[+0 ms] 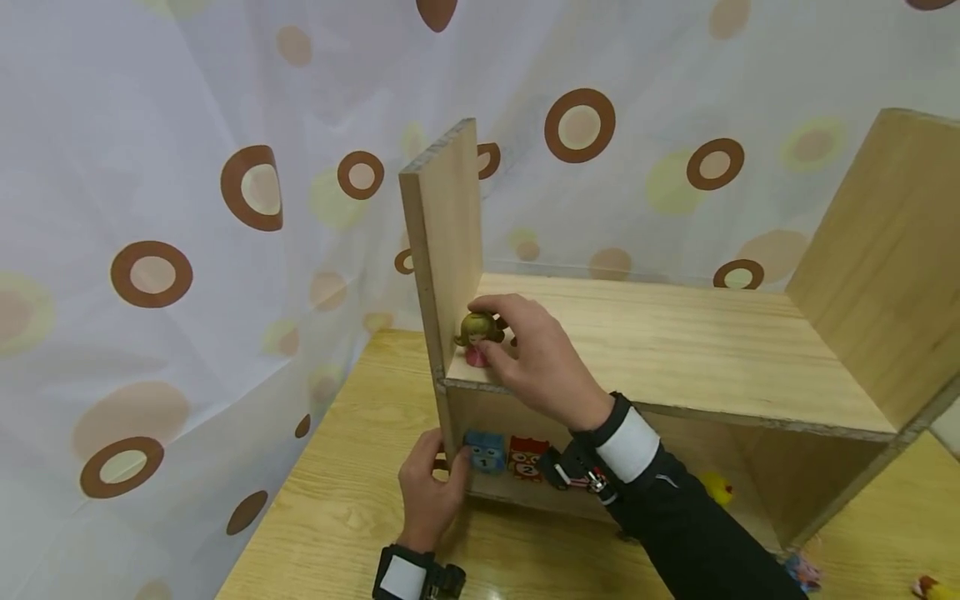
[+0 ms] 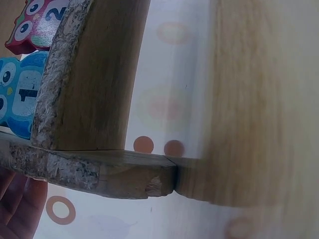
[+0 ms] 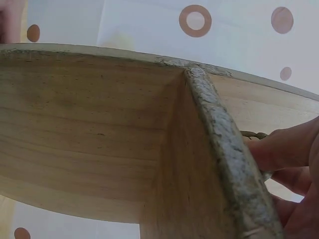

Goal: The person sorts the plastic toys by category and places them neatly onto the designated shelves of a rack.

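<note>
Fingers (image 1: 501,310) of the right hand (image 1: 542,360) curled around a small doll (image 1: 478,337) with golden hair and a pink base, held on the top board of a wooden shelf (image 1: 675,350), right against the upright left panel (image 1: 444,242). Fingers of the left hand (image 1: 429,487) bent around the lower front edge of that panel, gripping it. Just beside, inside the lower compartment: a blue owl block (image 1: 485,452) marked 1, a red owl block (image 1: 528,457) marked 2. Underneath, a wooden table (image 1: 330,508); behind, a curtain (image 1: 187,208) with brown rings.
</note>
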`<action>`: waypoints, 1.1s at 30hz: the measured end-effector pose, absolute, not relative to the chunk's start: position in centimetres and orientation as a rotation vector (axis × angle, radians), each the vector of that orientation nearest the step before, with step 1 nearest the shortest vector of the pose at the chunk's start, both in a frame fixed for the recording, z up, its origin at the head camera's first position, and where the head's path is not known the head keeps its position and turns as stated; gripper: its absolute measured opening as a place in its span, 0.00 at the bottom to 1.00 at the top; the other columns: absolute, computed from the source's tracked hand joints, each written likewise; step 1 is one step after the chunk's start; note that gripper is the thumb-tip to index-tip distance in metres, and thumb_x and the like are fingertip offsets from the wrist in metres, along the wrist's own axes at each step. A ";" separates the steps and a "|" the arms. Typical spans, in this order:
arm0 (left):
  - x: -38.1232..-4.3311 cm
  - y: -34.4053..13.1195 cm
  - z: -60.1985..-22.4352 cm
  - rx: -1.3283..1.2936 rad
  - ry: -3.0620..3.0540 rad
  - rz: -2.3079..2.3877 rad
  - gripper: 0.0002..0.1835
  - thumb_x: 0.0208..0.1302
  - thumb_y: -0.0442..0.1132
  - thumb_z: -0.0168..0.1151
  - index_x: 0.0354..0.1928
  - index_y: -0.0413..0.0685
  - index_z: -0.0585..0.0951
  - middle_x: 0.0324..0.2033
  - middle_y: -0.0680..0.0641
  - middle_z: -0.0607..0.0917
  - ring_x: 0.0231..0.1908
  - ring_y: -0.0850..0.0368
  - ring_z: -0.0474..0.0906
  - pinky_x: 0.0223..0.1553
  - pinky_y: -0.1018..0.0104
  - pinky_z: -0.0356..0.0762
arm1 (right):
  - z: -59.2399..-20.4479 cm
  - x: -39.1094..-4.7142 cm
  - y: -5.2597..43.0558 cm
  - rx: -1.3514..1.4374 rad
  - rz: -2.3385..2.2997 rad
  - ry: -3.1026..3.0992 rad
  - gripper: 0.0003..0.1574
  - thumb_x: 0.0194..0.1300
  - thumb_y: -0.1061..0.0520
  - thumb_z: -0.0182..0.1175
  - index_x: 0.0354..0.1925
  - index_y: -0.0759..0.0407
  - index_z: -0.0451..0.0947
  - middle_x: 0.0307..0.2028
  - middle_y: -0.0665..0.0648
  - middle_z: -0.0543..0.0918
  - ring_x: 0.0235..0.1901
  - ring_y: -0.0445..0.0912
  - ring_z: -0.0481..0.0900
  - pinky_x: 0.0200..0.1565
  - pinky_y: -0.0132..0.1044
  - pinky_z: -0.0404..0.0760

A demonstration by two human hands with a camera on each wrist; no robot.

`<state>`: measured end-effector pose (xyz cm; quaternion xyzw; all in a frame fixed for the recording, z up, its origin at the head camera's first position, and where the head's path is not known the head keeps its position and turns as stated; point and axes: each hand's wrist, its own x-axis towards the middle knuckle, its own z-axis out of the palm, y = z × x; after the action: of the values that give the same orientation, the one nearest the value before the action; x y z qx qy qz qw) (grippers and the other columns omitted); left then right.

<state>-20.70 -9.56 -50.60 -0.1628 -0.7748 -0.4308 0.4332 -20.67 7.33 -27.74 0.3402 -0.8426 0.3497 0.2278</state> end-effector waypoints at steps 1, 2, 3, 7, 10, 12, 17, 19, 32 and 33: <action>-20.7 -9.5 -50.6 -0.397 -1.935 -1.078 0.14 0.58 0.32 0.67 0.47 0.48 0.83 0.39 0.48 0.87 0.33 0.59 0.84 0.27 0.76 0.81 | -27.8 -20.7 7.3 0.943 0.961 -2.318 0.24 0.64 0.65 0.63 0.59 0.64 0.74 0.50 0.61 0.82 0.47 0.51 0.78 0.40 0.39 0.79; -20.6 -9.5 -50.6 -0.384 -1.946 -1.090 0.14 0.58 0.33 0.67 0.47 0.49 0.83 0.39 0.48 0.87 0.33 0.59 0.84 0.27 0.77 0.81 | -27.8 -20.7 7.3 0.947 0.954 -2.315 0.24 0.64 0.65 0.63 0.59 0.64 0.75 0.50 0.61 0.83 0.47 0.51 0.78 0.40 0.38 0.78; -20.6 -9.5 -50.7 -0.377 -1.950 -1.090 0.14 0.58 0.33 0.67 0.47 0.49 0.83 0.39 0.48 0.87 0.33 0.59 0.85 0.27 0.77 0.81 | -27.9 -20.7 7.3 0.948 0.953 -2.312 0.24 0.64 0.65 0.63 0.59 0.64 0.75 0.49 0.61 0.82 0.47 0.51 0.78 0.40 0.38 0.77; -20.5 -9.5 -50.7 -0.369 -1.951 -1.090 0.15 0.58 0.33 0.67 0.48 0.48 0.83 0.39 0.47 0.87 0.33 0.59 0.85 0.27 0.77 0.81 | -28.0 -20.6 7.6 0.918 0.966 -2.316 0.28 0.63 0.63 0.64 0.61 0.63 0.74 0.53 0.62 0.81 0.49 0.53 0.78 0.40 0.39 0.78; -20.5 -9.5 -50.7 -0.365 -1.961 -1.107 0.15 0.58 0.33 0.67 0.49 0.48 0.83 0.40 0.48 0.87 0.34 0.59 0.85 0.28 0.77 0.82 | -28.2 -20.4 7.9 0.873 0.990 -2.312 0.30 0.62 0.62 0.64 0.63 0.63 0.72 0.57 0.63 0.79 0.52 0.56 0.78 0.43 0.44 0.80; -20.5 -9.5 -50.7 -0.356 -1.974 -1.122 0.15 0.59 0.33 0.68 0.49 0.48 0.83 0.40 0.48 0.87 0.34 0.59 0.85 0.28 0.76 0.82 | -28.4 -20.2 8.2 0.836 0.992 -2.280 0.30 0.61 0.61 0.64 0.62 0.63 0.73 0.58 0.63 0.78 0.55 0.57 0.76 0.50 0.49 0.80; -20.4 -9.7 -50.7 -0.353 -1.974 -1.118 0.14 0.59 0.32 0.67 0.48 0.47 0.83 0.40 0.47 0.87 0.34 0.59 0.85 0.28 0.76 0.82 | -29.2 -18.8 8.9 0.738 0.969 -2.112 0.26 0.60 0.62 0.66 0.57 0.64 0.77 0.59 0.64 0.79 0.61 0.59 0.72 0.62 0.56 0.70; -20.4 -9.8 -50.7 -0.352 -1.971 -1.112 0.14 0.59 0.32 0.67 0.48 0.47 0.83 0.40 0.47 0.87 0.34 0.58 0.85 0.28 0.76 0.82 | -29.5 -18.1 9.4 0.725 0.950 -2.034 0.24 0.59 0.63 0.67 0.55 0.64 0.79 0.58 0.65 0.78 0.60 0.60 0.71 0.62 0.56 0.69; -20.3 -11.1 -50.7 -0.327 -1.997 -1.112 0.15 0.60 0.33 0.67 0.50 0.47 0.83 0.42 0.47 0.88 0.35 0.57 0.85 0.29 0.75 0.82 | -30.4 -12.7 14.6 0.707 0.909 -1.541 0.25 0.72 0.49 0.56 0.31 0.70 0.81 0.39 0.71 0.81 0.44 0.56 0.75 0.53 0.29 0.68; -20.4 -11.3 -50.7 -0.324 -1.994 -1.112 0.15 0.60 0.33 0.68 0.50 0.47 0.83 0.42 0.47 0.88 0.35 0.57 0.85 0.29 0.75 0.82 | -30.4 -12.3 14.9 0.702 0.906 -1.526 0.25 0.72 0.49 0.57 0.30 0.71 0.81 0.38 0.71 0.81 0.44 0.54 0.75 0.53 0.28 0.68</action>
<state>-20.35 -11.25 -50.65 -0.1284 -0.7903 -0.4409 0.4057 -12.35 14.92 -30.41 0.3002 -0.6524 0.3872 0.5781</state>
